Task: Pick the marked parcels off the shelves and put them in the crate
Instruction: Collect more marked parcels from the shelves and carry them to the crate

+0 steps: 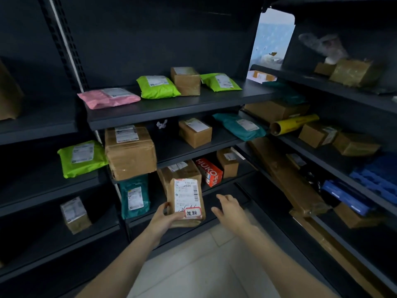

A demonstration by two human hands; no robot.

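Head view: the left hand grips the red-marked parcel by its lower corner, label up probably for checking, at 6 o'clock before a low shelf, while the right hand hovers spread and empty at its 3 o'clock.

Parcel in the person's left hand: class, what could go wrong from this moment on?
1. The left hand holds the parcel by its lower left end only, while the right hand is open and apart from it; the parcel might tilt and slip.
2. The big brown box on the shelf above seems to jut past the shelf edge; a lifted arm could knock it down.
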